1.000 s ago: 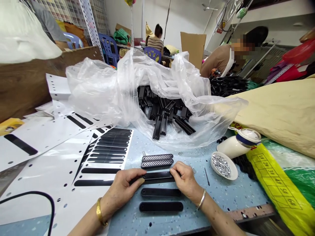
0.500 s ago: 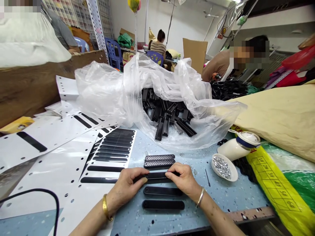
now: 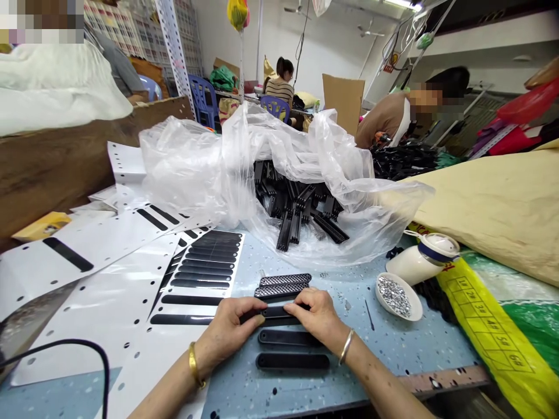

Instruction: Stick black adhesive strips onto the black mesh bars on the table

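Left hand [image 3: 227, 326] and right hand [image 3: 317, 317] pinch opposite ends of a black strip [image 3: 277, 313], lying just nearer the worker than the studded strips [image 3: 283, 285]. It appears light, rigid, smooth; end grip suits.

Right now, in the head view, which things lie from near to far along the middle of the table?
Smooth black strip → second smooth strip → strip held by both hands → two perforated strips → plastic bag of black parts.

table [image 3: 393, 349] (blue, speckled) | black strips [image 3: 292, 361] | white sheets [image 3: 109, 302] | dish [image 3: 395, 297]
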The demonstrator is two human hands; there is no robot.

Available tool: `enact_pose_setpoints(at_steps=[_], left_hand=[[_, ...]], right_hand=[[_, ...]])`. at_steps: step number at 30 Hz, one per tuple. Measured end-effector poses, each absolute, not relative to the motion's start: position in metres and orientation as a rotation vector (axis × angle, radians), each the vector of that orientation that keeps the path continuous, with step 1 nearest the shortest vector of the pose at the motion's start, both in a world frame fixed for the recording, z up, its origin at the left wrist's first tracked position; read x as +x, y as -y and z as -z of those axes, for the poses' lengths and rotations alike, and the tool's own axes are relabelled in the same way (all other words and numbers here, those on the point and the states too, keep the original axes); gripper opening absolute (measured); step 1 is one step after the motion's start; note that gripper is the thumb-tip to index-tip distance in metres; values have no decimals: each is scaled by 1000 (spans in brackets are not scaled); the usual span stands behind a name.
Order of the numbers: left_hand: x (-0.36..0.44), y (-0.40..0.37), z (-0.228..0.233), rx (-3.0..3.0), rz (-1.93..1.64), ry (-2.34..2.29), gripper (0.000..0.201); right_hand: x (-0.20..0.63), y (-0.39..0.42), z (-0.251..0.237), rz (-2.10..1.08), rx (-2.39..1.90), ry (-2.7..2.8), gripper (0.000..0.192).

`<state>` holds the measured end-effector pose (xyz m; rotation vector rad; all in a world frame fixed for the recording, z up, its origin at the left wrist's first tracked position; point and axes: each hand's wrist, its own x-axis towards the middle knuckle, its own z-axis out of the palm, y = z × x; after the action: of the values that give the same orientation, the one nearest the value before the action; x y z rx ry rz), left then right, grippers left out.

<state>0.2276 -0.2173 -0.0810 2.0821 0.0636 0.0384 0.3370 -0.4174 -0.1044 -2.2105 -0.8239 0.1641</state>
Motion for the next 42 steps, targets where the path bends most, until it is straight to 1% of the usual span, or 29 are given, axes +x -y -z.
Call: enact_pose_setpoints(at_steps=[5, 11, 15, 17, 20, 24, 26, 28, 32, 36, 42], left_hand=[[226, 217, 78, 2094, -10, -97, 23], [229, 216, 76, 1950, 77, -92, 35], [232, 217, 77, 1872, 42, -166, 32], [231, 220, 74, 1997, -28, -199, 31], [228, 227, 70, 2317, -98, -239, 41], [228, 243, 69, 2567, -21, -257, 49], [231, 250, 70, 2621, 28, -260, 51], [234, 253, 73, 2614, 72, -280, 50], [235, 250, 75, 2502, 168, -310, 41], [230, 243, 78, 2374, 122, -260, 35], [224, 243, 86, 2411, -52, -232, 48]], right_hand=[[342, 431, 100, -213, -2151, 765, 38], [341, 459, 93, -283, -2055, 608, 40], [339, 472, 95, -219, -2013, 514, 40], [336, 476, 96, -176, -2004, 490, 38], [330, 475, 97, -143, -1992, 516, 31], [318, 469, 102, -77, -1975, 652, 19], [314, 466, 105, -54, -1961, 675, 17], [312, 466, 107, -49, -1948, 670, 17], [312, 468, 109, -50, -1932, 682, 18], [313, 469, 109, -70, -1928, 689, 18], [312, 470, 111, -65, -1924, 670, 20]])
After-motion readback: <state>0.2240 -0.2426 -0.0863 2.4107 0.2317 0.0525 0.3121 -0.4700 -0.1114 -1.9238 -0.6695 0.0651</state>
